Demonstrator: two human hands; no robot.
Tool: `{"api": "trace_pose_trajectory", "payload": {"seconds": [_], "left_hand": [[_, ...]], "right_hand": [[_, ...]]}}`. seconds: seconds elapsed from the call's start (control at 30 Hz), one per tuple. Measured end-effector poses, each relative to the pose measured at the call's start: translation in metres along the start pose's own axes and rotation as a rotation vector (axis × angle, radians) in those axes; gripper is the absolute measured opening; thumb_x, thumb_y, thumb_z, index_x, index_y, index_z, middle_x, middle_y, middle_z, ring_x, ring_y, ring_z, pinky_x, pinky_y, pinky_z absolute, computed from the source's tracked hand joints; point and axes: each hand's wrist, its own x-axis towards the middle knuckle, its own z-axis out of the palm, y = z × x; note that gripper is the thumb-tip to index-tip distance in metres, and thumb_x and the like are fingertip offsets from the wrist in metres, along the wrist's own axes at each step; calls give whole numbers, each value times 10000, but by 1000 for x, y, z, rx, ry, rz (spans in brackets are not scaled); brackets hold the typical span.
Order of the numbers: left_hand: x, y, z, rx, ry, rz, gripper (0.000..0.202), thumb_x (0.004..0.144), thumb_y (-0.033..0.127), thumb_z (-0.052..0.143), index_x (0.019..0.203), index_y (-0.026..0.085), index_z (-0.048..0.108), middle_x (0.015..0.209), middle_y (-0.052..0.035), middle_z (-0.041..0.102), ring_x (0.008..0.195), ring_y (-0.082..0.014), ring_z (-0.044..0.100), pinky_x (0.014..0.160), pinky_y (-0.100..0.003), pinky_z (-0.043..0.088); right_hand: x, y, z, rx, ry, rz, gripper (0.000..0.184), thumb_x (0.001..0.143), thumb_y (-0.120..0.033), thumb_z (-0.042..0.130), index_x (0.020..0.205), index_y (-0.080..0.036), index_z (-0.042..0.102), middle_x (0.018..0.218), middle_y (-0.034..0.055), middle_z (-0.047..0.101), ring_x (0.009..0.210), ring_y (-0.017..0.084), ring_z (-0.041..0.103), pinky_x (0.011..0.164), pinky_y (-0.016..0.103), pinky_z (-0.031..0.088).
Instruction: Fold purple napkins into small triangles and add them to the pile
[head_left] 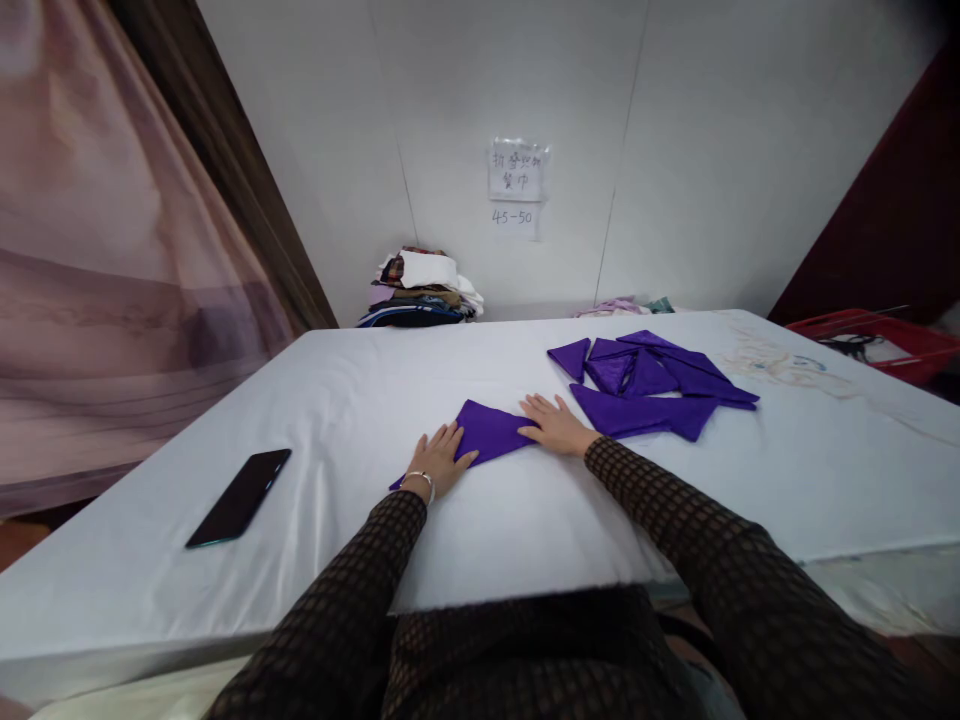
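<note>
A purple cloth napkin (491, 432), folded into a flat pointed shape, lies on the white-covered table (330, 400) in front of me. My left hand (441, 460), with a bracelet at the wrist, rests flat on its left part, fingers stretched out. On its right end lies my right hand (556, 425), palm down with the fingers spread. The parts of the cloth under both hands are hidden. Just beyond my right hand are several more purple folded napkins (649, 415), some in small triangles and some in longer pieces.
A dark phone (240, 497) lies on the left of the table. At the back wall stands a stack of folded clothes (424, 290). Handwritten paper signs (517, 185) hang on the wall. A red basket (892, 335) is at the far right, and a pinkish curtain (127, 250) hangs on the left.
</note>
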Motion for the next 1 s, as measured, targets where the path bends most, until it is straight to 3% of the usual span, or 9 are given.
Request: {"api": "trace_pose_trajectory", "payload": {"seconds": [0.13, 0.23, 0.5, 0.63, 0.8, 0.9, 1.0], "left_hand": [[0, 0, -1, 14, -12, -11, 680, 889, 599, 234, 1447, 212, 263, 1532, -54, 203, 1412, -243, 156, 1126, -497, 137], [-1, 1, -3, 12, -21, -21, 669, 890, 589, 247, 1446, 217, 265, 1531, -52, 205, 1412, -242, 153, 1124, -496, 145], [-3, 3, -7, -6, -20, -24, 681, 892, 594, 229, 1447, 202, 262, 1533, -52, 187, 1414, -236, 145, 1128, -494, 129], [-2, 3, -6, -1, -16, -15, 665, 894, 579, 241, 1444, 206, 273, 1527, -56, 209, 1413, -239, 151, 1128, -495, 133], [0, 2, -5, -2, -18, -22, 670, 891, 579, 254, 1445, 202, 269, 1528, -64, 205, 1412, -238, 153, 1124, -502, 129], [-1, 3, -7, -7, -31, -31, 675, 891, 570, 262, 1452, 195, 246, 1527, -65, 211, 1415, -231, 145, 1127, -499, 123], [-2, 3, -8, -14, -31, -28, 671, 891, 553, 278, 1462, 207, 210, 1530, -55, 204, 1416, -228, 137, 1128, -499, 124]], "right_hand": [[13, -42, 8, 36, -6, -243, 750, 890, -652, 238, 1464, -170, 241, 1524, 109, 210, 1406, 255, 133, 1119, 475, 23], [15, -52, 15, 65, -70, -286, 738, 895, -644, 242, 1460, -169, 255, 1521, 116, 214, 1403, 258, 144, 1119, 476, 40], [-15, 7, 5, 39, -95, -213, 724, 893, -631, 285, 1466, -191, 235, 1525, 95, 209, 1404, 251, 145, 1120, 481, 41], [-17, 14, -6, 14, -63, -97, 713, 902, -621, 256, 1459, -177, 262, 1515, 115, 231, 1400, 254, 165, 1121, 466, 59], [16, -32, -11, 40, 33, -205, 719, 903, -623, 260, 1454, -161, 265, 1522, 113, 215, 1404, 252, 143, 1124, 461, 60], [43, -66, 0, 93, 28, -295, 689, 915, -601, 257, 1450, -167, 271, 1519, 108, 232, 1402, 252, 152, 1120, 471, 91], [61, -82, 16, 118, -13, -288, 671, 923, -582, 260, 1435, -151, 299, 1508, 127, 257, 1398, 257, 168, 1111, 491, 118]]}}
